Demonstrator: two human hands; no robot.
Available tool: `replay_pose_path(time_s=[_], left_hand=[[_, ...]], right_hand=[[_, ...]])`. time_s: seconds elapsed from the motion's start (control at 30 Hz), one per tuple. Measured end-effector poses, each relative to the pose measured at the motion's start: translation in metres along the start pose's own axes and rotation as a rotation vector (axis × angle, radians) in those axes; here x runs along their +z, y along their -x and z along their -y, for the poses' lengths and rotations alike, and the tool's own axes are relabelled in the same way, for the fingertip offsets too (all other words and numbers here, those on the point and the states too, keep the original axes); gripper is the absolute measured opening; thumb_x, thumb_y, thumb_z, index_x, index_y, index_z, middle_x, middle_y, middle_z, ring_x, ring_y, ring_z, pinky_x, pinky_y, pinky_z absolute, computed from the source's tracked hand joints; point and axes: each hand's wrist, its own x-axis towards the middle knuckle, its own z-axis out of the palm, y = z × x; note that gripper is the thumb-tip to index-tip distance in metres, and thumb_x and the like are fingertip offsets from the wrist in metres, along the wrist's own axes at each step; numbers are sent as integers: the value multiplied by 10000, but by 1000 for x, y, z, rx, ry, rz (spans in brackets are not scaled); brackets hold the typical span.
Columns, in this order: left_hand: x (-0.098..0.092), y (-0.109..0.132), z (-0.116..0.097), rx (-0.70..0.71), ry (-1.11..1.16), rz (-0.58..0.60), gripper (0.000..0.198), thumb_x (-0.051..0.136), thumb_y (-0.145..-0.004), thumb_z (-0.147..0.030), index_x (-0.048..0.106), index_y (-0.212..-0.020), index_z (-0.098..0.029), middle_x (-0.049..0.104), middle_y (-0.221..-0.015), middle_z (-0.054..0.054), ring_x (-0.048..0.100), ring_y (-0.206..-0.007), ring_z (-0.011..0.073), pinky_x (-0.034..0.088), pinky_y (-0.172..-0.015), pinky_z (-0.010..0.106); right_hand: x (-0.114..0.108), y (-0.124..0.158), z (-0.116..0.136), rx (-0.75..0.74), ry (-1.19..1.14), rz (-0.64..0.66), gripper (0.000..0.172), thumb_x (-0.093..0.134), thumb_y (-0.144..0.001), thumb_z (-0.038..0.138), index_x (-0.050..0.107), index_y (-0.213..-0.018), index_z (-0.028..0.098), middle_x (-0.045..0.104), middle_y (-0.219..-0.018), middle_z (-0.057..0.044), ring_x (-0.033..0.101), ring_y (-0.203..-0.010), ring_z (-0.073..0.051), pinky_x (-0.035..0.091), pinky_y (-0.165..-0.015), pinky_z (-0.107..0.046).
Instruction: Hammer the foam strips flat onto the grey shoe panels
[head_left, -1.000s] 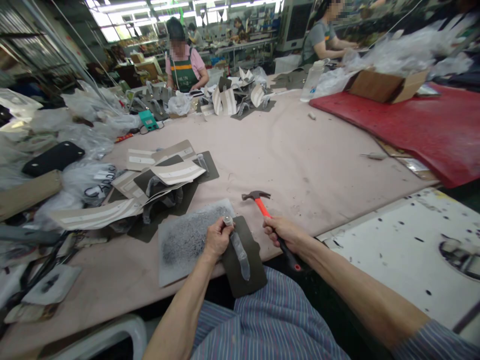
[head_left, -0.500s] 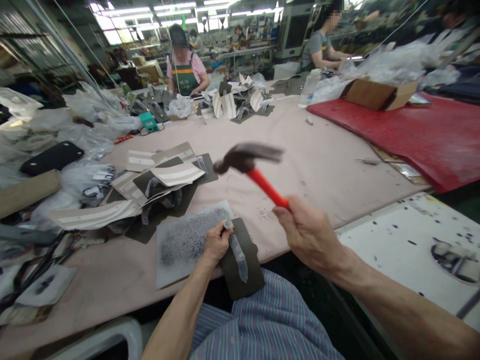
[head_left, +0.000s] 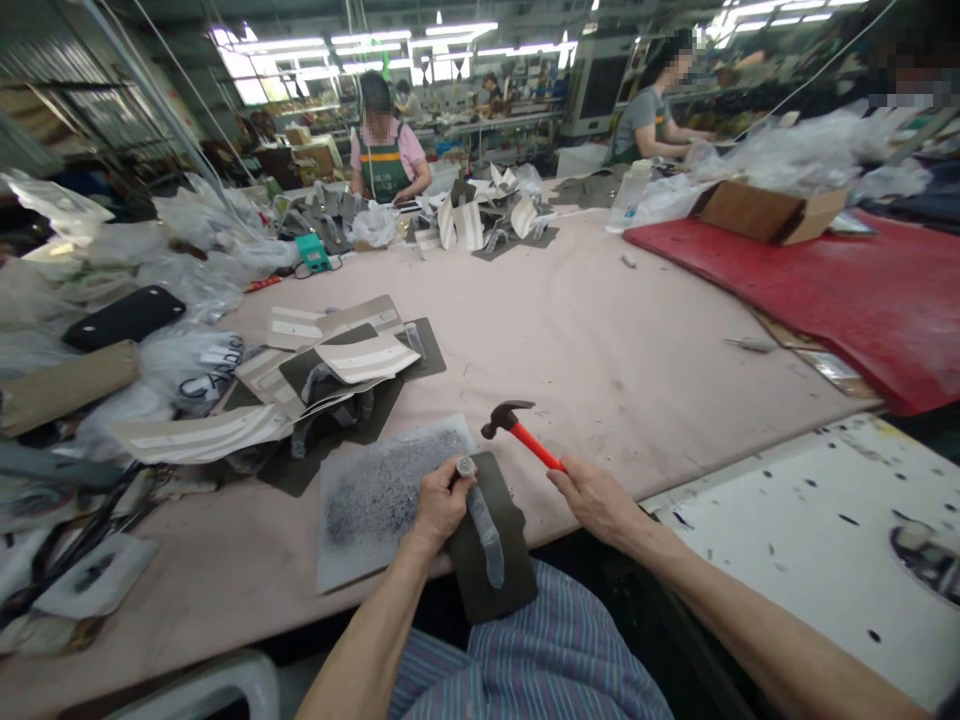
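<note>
The left hand (head_left: 442, 502) clamps its fingers on a round-topped tool (head_left: 466, 467), seemingly steadying it; the right hand (head_left: 598, 497) wraps its round a hammer (head_left: 535, 446) toward two o'clock.

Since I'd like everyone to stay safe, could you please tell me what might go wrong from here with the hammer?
The hammer could glance off the round top of the small tool and strike the left grip, which holds it close below that top. The dark panel, reaching past the edge of the table over the lap, might shift. A stray blow might also mark the translucent strip on the panel.
</note>
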Motion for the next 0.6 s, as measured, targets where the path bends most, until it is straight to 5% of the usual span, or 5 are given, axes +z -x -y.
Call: replay_pose_path(time_s=[0.13,0.23,0.37,0.6], left_hand=[[-1,0,1,-10,29,-10,138,628,-827,-212,711,-936,-207,737,-910,17,673,-857,186,508,-806,282],[0,-1,-1,-28,42,-25,131,649,-818,-228,718,-924,-194,739,-898,21,673,-851,186,511,-807,282],[4,-7,-1,-151,194,-107,175,719,-752,-258,719,-901,-167,744,-853,27,676,-789,178,521,-751,264],[-6,-15,0,-249,462,-341,234,772,-722,-314,690,-860,-145,748,-860,47,693,-809,170,536,-775,254]], right_hand=[[28,-14,1,-24,133,-117,302,413,-1001,294,550,-1206,119,626,-1048,-153,603,-910,-264,411,-729,-356],[41,-4,24,-405,108,-257,449,477,-934,178,445,-1381,161,508,-1304,-163,512,-1133,-277,424,-901,-400],[58,10,56,-816,146,-49,320,476,-868,107,560,-1165,192,542,-1199,-108,502,-1016,-242,432,-839,-376],[82,16,60,-820,277,-191,315,459,-912,114,558,-1207,163,525,-1320,-134,495,-879,-219,397,-749,-357]])
